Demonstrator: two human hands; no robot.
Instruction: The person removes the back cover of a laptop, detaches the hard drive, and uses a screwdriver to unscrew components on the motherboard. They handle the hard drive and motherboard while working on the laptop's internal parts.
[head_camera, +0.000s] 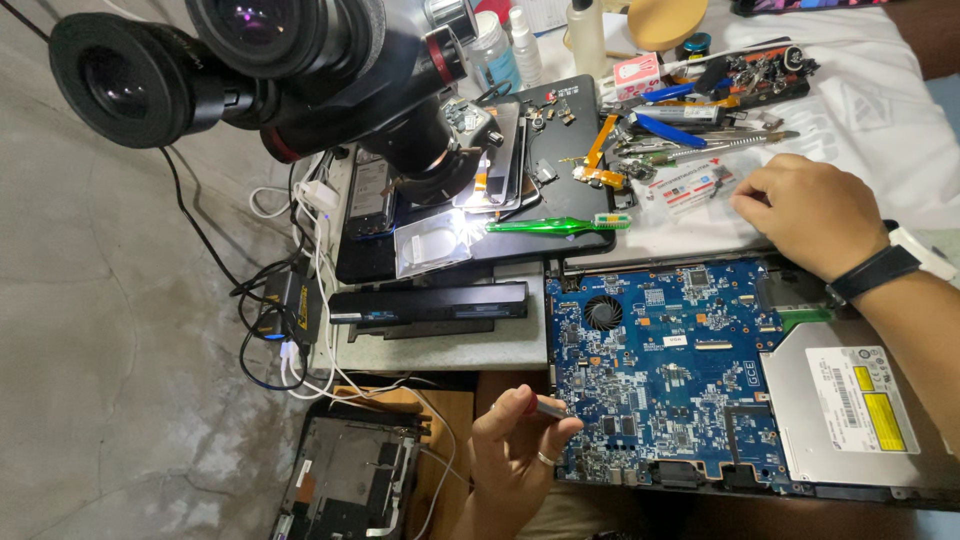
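Note:
An opened laptop shows its blue circuit board (665, 365) with a small round fan (603, 312) and a silver optical drive (850, 405) at its right. My left hand (515, 450), with a ring on one finger, grips a small tool with a red handle and metal tip (545, 407) at the board's lower left edge. My right hand (805, 215), a black and white band on its wrist, rests fingers curled on the white cloth just above the board's top right corner, next to a small printed card (690, 185); it holds nothing that I can see.
A black microscope (300, 70) looms over the upper left, lighting phone parts on a dark mat (560, 205). A green toothbrush (555, 226), a long black battery (430, 303), cables (285, 330), several tools and bottles (700, 110), and another opened device (350, 475) lie around.

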